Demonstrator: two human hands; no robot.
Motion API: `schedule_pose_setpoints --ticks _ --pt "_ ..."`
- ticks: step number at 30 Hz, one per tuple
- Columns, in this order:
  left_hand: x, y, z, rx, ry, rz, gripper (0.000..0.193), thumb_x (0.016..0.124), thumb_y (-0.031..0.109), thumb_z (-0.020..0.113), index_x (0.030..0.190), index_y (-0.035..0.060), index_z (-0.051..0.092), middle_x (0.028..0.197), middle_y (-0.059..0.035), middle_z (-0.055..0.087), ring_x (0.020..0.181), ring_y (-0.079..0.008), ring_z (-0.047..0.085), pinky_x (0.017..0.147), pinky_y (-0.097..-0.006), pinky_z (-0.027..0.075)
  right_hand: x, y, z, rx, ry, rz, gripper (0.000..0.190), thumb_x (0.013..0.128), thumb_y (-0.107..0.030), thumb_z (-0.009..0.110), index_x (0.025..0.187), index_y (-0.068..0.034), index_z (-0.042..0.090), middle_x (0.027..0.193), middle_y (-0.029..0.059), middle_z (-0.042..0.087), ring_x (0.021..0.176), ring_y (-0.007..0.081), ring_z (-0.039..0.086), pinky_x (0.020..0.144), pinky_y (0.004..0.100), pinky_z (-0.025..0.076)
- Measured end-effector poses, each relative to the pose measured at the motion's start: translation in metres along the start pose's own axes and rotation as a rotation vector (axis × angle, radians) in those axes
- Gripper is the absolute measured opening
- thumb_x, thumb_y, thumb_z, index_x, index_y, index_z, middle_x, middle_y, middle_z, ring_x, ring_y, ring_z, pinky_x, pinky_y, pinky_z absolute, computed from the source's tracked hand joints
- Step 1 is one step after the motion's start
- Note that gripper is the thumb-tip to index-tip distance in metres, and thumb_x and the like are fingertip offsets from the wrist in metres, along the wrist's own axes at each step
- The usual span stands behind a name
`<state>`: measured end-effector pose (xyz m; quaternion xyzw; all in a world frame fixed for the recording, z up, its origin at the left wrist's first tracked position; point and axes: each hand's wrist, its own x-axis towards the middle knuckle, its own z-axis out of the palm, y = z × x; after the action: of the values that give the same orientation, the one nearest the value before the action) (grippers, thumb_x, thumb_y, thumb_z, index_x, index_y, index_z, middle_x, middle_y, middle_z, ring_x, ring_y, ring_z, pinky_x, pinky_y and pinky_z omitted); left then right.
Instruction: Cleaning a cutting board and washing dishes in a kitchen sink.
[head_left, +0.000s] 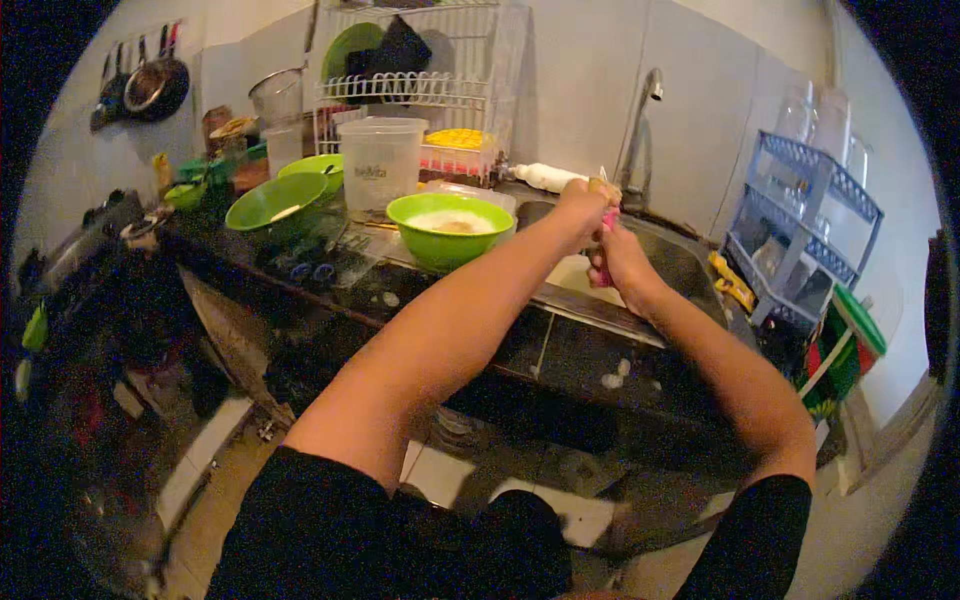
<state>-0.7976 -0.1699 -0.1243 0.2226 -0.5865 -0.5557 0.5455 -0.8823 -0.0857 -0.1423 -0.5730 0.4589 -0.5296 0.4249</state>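
My left hand (583, 214) and my right hand (627, 262) meet over the near part of a metal sink (667, 244). The left is closed around a small yellowish-brown piece (604, 189), largely hidden by the fingers. In the right fist is a tool with a pink handle (606, 276); a thin pale tip shows above the hands, and I cannot tell its exact kind. Below them a pale flat surface (581, 279) shows in the sink. Left of my hands stands a lime-green bowl (450, 244) with whitish contents.
Behind the bowl are a clear plastic tub (381, 169) and a wire dish rack (405, 90). A green colander-like bowl (276, 201) sits farther left. The faucet (646, 127) rises behind the sink. At right stand a blue-grey plastic shelf (799, 217) and a yellow packet (731, 281).
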Motion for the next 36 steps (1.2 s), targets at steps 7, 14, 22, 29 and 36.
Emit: schedule_pose_setpoints --ticks 7,14,22,29,36 --pt "-0.004 0.022 0.008 -0.032 -0.065 -0.022 0.02 0.095 0.016 0.04 0.093 0.001 0.052 0.075 -0.0085 0.057 0.063 -0.0175 0.055 0.056 -0.0315 0.048 -0.002 -0.005 -0.008 0.156 -0.225 -0.092 0.017 0.099 -0.026 0.036 0.089 -0.013 0.04 0.061 -0.0018 0.036 0.046 0.0099 0.035 0.043 0.0249 0.034" --pt "-0.019 0.03 0.01 -0.193 -0.098 -0.011 0.025 0.097 0.019 0.04 0.096 -0.0005 0.055 0.082 -0.0095 0.06 0.07 -0.0185 0.059 0.065 -0.03 0.051 -0.009 -0.006 -0.012 0.289 -0.211 -0.02 0.025 0.098 -0.036 0.04 0.082 -0.017 0.036 0.058 -0.0052 0.028 0.044 0.0072 0.026 0.04 0.0234 0.024" --pt "-0.023 0.04 0.004 -0.241 -0.195 -0.034 0.03 0.096 0.031 0.046 0.098 0.0033 0.055 0.087 -0.0106 0.061 0.081 -0.0226 0.059 0.069 -0.0363 0.051 -0.016 -0.013 -0.012 0.351 -0.28 0.033 0.031 0.094 -0.044 0.045 0.08 -0.017 0.038 0.053 -0.0069 0.024 0.042 0.0061 0.022 0.038 0.0232 0.017" --pt "-0.018 0.038 0.015 -0.123 -0.107 -0.029 0.034 0.098 0.029 0.034 0.078 0.0047 0.045 0.073 -0.0078 0.052 0.073 -0.0224 0.058 0.069 -0.0375 0.051 -0.013 -0.012 -0.01 0.33 -0.3 0.009 0.032 0.095 -0.044 0.043 0.077 -0.019 0.035 0.055 -0.0069 0.025 0.042 0.0065 0.023 0.038 0.0233 0.018" --pt "-0.021 0.033 0.018 -0.205 -0.094 0.004 0.032 0.092 0.039 0.053 0.09 0.0067 0.052 0.081 -0.0069 0.057 0.073 -0.0213 0.059 0.064 -0.0368 0.05 -0.013 -0.011 -0.013 0.266 -0.279 -0.016 0.03 0.097 -0.04 0.039 0.076 -0.019 0.034 0.056 -0.007 0.026 0.043 0.0065 0.024 0.039 0.0233 0.02"
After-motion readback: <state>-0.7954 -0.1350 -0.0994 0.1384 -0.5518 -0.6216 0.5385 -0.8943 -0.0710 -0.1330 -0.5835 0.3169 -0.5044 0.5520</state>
